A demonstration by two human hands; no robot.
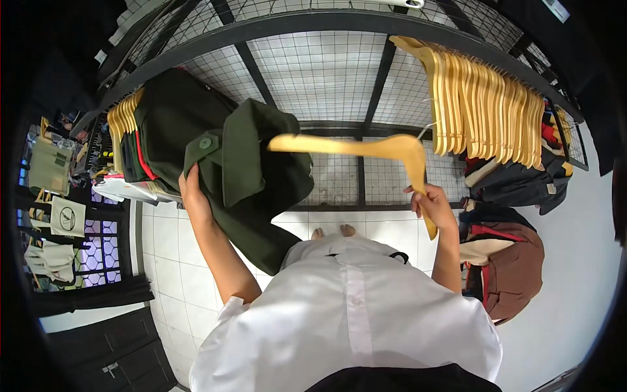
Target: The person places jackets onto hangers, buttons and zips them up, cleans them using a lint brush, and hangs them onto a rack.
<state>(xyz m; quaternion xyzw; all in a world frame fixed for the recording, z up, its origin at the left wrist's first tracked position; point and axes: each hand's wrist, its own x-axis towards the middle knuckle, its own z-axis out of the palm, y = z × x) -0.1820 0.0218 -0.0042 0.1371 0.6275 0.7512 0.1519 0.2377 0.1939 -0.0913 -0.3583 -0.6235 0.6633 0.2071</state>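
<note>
A dark green jacket hangs from my left hand, whose fingers are closed on its edge near a green button. My right hand grips one arm of a wooden hanger. The hanger's other arm points left, its tip close to the jacket's collar area; whether they touch I cannot tell. Its metal hook points up and to the right. The lower part of the jacket drapes down beside my white shirt.
A black rack frame with wire mesh spans the front. Several wooden hangers hang at its right. Dark clothes on hangers hang at the left. Folded or piled garments lie at the right, and a black door stands lower left.
</note>
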